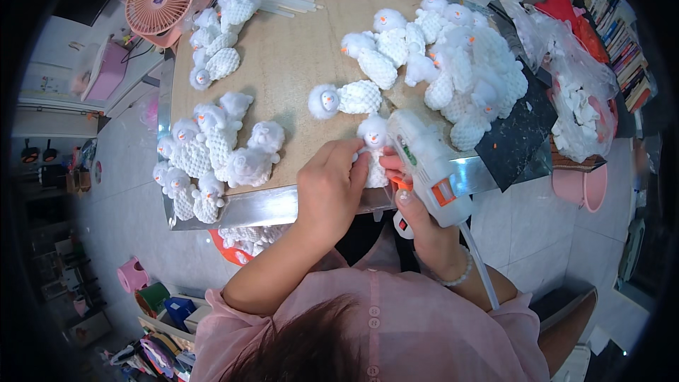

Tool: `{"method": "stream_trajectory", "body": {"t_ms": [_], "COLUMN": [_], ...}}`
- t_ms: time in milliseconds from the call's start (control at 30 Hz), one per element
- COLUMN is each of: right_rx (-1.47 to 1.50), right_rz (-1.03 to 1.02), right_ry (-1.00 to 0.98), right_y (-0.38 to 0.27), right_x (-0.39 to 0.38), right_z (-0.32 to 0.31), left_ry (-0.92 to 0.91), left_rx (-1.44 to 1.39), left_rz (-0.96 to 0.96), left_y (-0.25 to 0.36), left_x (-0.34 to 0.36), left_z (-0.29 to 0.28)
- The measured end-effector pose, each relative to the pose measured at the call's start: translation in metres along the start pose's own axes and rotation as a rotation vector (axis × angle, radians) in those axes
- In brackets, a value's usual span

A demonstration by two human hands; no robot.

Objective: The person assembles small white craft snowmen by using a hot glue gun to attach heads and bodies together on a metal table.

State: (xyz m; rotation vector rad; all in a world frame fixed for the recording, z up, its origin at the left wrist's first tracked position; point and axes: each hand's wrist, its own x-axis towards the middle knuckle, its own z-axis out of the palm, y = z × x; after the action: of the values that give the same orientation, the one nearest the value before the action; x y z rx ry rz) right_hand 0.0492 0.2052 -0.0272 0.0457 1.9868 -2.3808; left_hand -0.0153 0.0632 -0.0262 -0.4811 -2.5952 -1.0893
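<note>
Fan of pink plastic with a round slatted grille (160, 0) stands at the far left corner of the wooden table with a metal edge (283, 78). To its right and nearer the person, a loose cluster of white nubbly snowman dolls with fluffy heads (191, 152) lies along the left side, some leaning on one another.

Right of these, the left hand (329, 180) reaches over the near edge, thumb and fingers pinched on the left side of one white snowman doll with an orange nose (374, 134). This doll is face up at the near edge of the table, its body partly covered by the fingers; just behind it lies a single similar doll (359, 97) with its head to the left. The held doll looks light and soft, likely to squash under a firm grip, and its plush seems more prone to shed or mat than to slip. The knitted body would be the surer hold; the fluffy head and the small nose look easier to spoil.

Beside it, the right hand (424, 230) is wrapped around a white glue gun with orange parts (428, 163), fingertips close to the doll's right side; whether they touch it, I cannot tell.

Farther right, a big heap of white dolls (460, 64) sits behind a flat black sheet (520, 145), near a clear plastic bag of white scraps (576, 124).
</note>
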Motion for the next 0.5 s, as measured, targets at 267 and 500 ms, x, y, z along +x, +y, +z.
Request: {"method": "stream_trajectory", "body": {"t_ms": [267, 500], "right_rx": [-0.169, -0.094], "right_rz": [-0.028, 0.047], "right_ry": [-0.051, 0.084], "right_y": [0.003, -0.008], "right_x": [0.002, -0.009], "right_z": [0.014, -0.009], "left_ry": [0.062, 0.089], "left_rx": [0.010, -0.365], "left_rz": [0.051, -0.313], "left_y": [-0.024, -0.024], "left_x": [-0.001, -0.015], "left_z": [-0.020, -0.046]}}
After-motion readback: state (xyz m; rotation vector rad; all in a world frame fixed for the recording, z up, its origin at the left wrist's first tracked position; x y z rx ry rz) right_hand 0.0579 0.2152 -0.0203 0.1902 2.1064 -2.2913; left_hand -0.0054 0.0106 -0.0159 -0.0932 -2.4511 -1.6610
